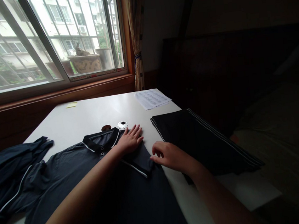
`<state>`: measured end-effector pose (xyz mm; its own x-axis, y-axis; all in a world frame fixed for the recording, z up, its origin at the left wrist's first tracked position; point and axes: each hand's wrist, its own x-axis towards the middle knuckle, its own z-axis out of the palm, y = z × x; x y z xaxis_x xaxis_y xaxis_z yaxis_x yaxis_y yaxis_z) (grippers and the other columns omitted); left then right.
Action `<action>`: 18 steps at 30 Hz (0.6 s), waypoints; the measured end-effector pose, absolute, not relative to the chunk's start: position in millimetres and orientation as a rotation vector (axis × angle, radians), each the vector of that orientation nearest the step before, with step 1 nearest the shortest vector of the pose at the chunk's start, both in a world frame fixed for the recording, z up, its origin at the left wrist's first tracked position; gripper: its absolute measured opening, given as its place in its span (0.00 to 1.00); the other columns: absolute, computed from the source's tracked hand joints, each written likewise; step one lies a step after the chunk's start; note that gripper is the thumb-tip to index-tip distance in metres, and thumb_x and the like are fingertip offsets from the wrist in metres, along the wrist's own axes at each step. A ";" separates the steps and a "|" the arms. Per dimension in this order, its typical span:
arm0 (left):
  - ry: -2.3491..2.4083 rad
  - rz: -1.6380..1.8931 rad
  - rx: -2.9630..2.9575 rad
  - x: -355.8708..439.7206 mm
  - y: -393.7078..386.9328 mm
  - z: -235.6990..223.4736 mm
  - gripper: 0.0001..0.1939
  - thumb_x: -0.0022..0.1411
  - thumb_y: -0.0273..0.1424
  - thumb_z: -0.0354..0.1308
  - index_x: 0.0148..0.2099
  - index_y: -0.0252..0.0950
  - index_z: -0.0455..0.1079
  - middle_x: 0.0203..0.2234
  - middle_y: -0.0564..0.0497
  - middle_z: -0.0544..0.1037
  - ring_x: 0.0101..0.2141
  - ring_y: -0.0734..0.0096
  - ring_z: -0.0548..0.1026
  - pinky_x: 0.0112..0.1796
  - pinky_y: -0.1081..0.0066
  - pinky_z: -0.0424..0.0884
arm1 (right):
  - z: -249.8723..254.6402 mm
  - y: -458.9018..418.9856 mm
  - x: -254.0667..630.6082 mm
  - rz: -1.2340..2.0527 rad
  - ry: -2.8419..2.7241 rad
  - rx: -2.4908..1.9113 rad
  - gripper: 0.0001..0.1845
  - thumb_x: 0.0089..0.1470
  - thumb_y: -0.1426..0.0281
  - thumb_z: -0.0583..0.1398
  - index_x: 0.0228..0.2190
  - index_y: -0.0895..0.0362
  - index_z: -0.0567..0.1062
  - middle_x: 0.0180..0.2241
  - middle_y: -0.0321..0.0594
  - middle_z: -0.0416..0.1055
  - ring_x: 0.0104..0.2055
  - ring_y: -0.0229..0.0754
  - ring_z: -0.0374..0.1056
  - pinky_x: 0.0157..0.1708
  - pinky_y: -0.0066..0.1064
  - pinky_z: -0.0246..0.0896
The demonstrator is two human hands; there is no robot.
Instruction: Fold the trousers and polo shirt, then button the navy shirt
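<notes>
Your widest free stretch is the far part of the desk (103, 108), between the yellow slip (71, 105) and the papers (152, 99). A round disc (122, 125) lies just beyond the shirt (137, 195). Your left forearm (85, 186) bars a low sweep across the shirt; your right hand (170, 156) obstructs the narrow strip beside the folded dark pile (192, 136).

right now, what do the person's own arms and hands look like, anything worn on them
The left hand and right hand are bare, with no gloves, rings or watch visible. The left forearm and right forearm show no sleeves, though partly shadowed.
</notes>
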<state>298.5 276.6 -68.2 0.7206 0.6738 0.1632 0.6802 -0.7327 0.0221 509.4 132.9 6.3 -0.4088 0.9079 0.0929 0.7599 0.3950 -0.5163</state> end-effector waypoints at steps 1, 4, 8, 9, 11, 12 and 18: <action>-1.139 -0.259 -2.877 298.9 277.8 -68.6 0.30 0.75 0.44 0.36 0.73 0.37 0.48 0.71 0.44 0.48 0.70 0.57 0.45 0.66 0.46 0.45 | 3.0 134.4 505.7 0.521 -2.295 -1.433 0.09 0.58 0.63 0.63 0.35 0.55 0.72 0.32 0.35 0.70 0.35 0.38 0.65 0.35 0.28 0.56; -1.167 -0.275 -2.874 300.5 282.1 -70.0 0.30 0.75 0.42 0.38 0.73 0.39 0.47 0.71 0.44 0.48 0.70 0.56 0.45 0.66 0.46 0.44 | -10.4 139.4 497.6 0.502 -2.356 -1.440 0.08 0.58 0.64 0.65 0.35 0.55 0.74 0.36 0.38 0.70 0.39 0.40 0.66 0.40 0.29 0.57; -1.220 -0.267 -2.861 304.1 290.4 -71.5 0.30 0.74 0.42 0.38 0.73 0.39 0.46 0.71 0.45 0.47 0.70 0.56 0.44 0.66 0.46 0.43 | -20.0 144.2 497.5 0.664 -2.399 -1.474 0.06 0.57 0.67 0.66 0.31 0.56 0.76 0.34 0.37 0.72 0.35 0.38 0.66 0.36 0.26 0.56; -1.237 -0.269 -2.854 305.4 292.8 -71.5 0.30 0.74 0.42 0.38 0.73 0.38 0.46 0.71 0.44 0.47 0.70 0.55 0.44 0.66 0.45 0.44 | -19.9 144.7 498.8 0.700 -2.392 -1.492 0.06 0.56 0.67 0.66 0.31 0.56 0.76 0.33 0.36 0.72 0.34 0.37 0.66 0.35 0.26 0.56; -1.279 -0.271 -2.838 308.3 297.6 -70.9 0.30 0.74 0.41 0.39 0.73 0.38 0.47 0.71 0.44 0.47 0.70 0.53 0.44 0.65 0.44 0.45 | -17.8 145.2 501.8 0.770 -2.378 -1.538 0.07 0.55 0.66 0.67 0.31 0.56 0.77 0.32 0.36 0.74 0.33 0.37 0.67 0.33 0.26 0.55; -1.301 -0.272 -2.829 309.9 299.8 -70.3 0.30 0.73 0.42 0.39 0.73 0.38 0.47 0.71 0.43 0.47 0.70 0.52 0.44 0.65 0.43 0.45 | -16.3 145.1 503.4 0.806 -2.370 -1.562 0.07 0.55 0.65 0.67 0.31 0.56 0.78 0.31 0.36 0.74 0.33 0.38 0.67 0.32 0.26 0.54; -1.388 -0.307 -2.770 315.6 305.9 -68.3 0.31 0.73 0.42 0.40 0.73 0.37 0.48 0.71 0.42 0.47 0.70 0.49 0.45 0.63 0.40 0.48 | -11.5 142.8 510.2 0.868 -2.363 -1.627 0.11 0.51 0.60 0.68 0.30 0.56 0.81 0.27 0.35 0.75 0.29 0.37 0.66 0.29 0.25 0.51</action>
